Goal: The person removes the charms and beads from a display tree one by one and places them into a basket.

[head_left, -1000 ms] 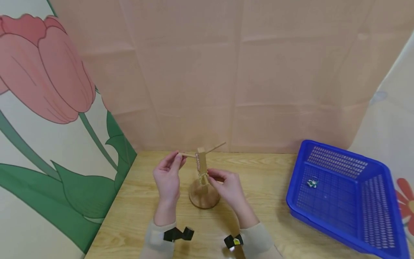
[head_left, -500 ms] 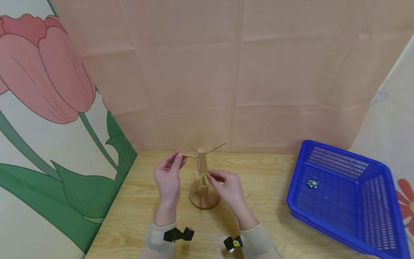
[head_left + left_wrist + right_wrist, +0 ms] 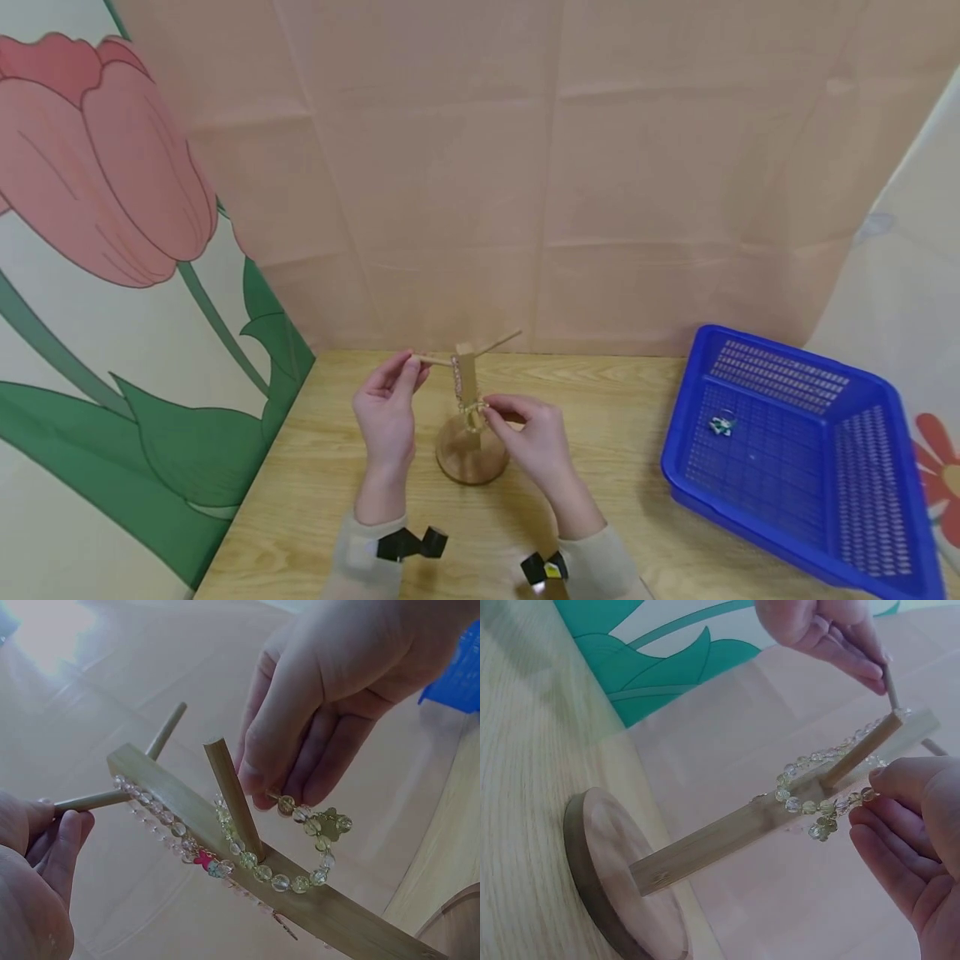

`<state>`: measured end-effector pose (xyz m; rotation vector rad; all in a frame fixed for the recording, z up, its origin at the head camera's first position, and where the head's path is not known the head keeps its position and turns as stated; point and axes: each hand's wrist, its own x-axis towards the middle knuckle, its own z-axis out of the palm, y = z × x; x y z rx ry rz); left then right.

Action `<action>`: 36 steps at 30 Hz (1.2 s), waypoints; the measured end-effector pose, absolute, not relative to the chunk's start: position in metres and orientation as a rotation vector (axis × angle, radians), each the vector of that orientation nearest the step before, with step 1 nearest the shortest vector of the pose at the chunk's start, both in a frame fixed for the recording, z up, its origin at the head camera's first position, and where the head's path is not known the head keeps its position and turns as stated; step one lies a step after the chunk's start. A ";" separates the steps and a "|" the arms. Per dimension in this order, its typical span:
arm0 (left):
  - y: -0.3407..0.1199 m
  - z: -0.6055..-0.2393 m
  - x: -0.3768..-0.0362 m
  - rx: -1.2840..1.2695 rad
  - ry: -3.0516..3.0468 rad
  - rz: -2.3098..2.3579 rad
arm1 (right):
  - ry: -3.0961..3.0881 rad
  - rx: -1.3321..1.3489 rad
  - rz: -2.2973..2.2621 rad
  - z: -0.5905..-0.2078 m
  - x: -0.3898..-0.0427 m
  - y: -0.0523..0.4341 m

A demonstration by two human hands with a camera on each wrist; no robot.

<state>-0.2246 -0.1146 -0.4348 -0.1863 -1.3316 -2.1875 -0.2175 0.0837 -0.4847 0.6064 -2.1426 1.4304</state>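
Little has changed since a second ago. My left hand (image 3: 387,408) still pinches a thin peg of the wooden stand with a round base (image 3: 467,417), near the surface's far edge. My right hand (image 3: 528,433) pinches the pale green glass-bead bracelet (image 3: 296,851), looped over a lower peg.

Obstacles: wooden stand (image 3: 465,417) near the table's (image 3: 315,500) back edge blocks you mid-table; blue basket (image 3: 795,450) fills the right edge. Free: your front-left corner.

Pale green bead bracelet (image 3: 300,855), looped round a lower peg of upright wooden stand (image 3: 467,417), hanging toward three o'clock.
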 end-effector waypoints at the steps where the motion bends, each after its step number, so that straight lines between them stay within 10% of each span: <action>1: -0.115 -0.435 -0.225 -0.187 -1.331 -2.187 | -2.139 0.608 1.429 -0.484 -0.217 0.084; 36: -0.115 -0.434 -0.224 -0.189 -1.329 -2.189 | -2.097 0.744 1.501 -0.461 -0.198 0.093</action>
